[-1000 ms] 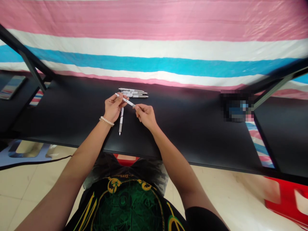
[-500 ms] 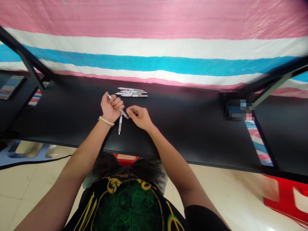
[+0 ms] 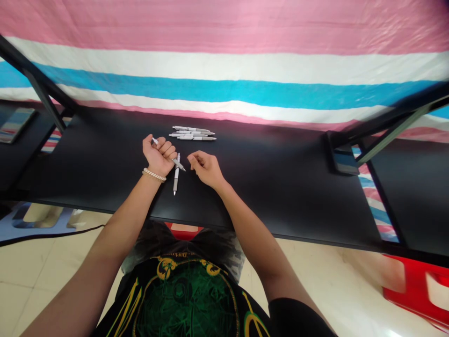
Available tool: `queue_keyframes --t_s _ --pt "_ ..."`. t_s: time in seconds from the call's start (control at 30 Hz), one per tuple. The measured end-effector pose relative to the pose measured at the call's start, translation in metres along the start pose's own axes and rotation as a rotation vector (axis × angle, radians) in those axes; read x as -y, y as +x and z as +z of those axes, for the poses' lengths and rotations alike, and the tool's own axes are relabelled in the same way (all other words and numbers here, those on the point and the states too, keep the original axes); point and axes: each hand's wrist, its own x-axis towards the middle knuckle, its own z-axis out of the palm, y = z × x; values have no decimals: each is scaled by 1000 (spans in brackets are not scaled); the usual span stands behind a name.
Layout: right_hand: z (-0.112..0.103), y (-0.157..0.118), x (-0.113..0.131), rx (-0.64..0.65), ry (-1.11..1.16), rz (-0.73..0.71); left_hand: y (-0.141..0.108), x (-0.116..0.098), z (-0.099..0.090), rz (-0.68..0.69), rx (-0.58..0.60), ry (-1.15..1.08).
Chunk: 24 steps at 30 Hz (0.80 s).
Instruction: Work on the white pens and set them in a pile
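My left hand (image 3: 160, 154), palm up with curled fingers, is closed round a white and grey pen (image 3: 179, 164), whose tip points right. Just right of that tip is my right hand (image 3: 205, 167), its fingers bent and thumb near the index finger; whether it holds anything small is hidden. Between my hands another white and grey pen (image 3: 176, 180) lies on the black table (image 3: 273, 187), its tip toward me and its upper part passing behind the held pen. Farther back, several similar pens (image 3: 194, 135) lie side by side in a group.
A dark phone-like object (image 3: 345, 161) rests near the right metal frame. At the far left lies a flat, shiny device (image 3: 16, 125). A striped sheet (image 3: 224, 65) hangs behind the table. A red stool (image 3: 414, 285) and a blue stool (image 3: 42, 224) stand below.
My right hand has shifted slightly right and up, away from the held pen's tip. My left hand has moved slightly left with its pen, showing more of the pen on the table.
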Motion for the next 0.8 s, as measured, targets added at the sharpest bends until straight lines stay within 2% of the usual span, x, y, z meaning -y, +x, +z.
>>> queue_keyframes --t_s 0.27,0.4,0.53,0.63,0.7,0.8 --pt "2 0 0 -11 -34 -39 -3 2 2 -21 -1 35" --pt "3 -2 -1 46 -78 -110 -3 5 6 -19 36 56" --pt "3 -3 -3 81 -71 -118 -3 9 12 -3 26 174" --pt "4 -2 -4 69 -101 -118 1 15 12 59 56 269" --pt "4 -1 -6 5 -154 -103 6 21 8 137 78 337" --pt "0 2 -8 -120 -235 -68 14 30 -3 323 80 497"
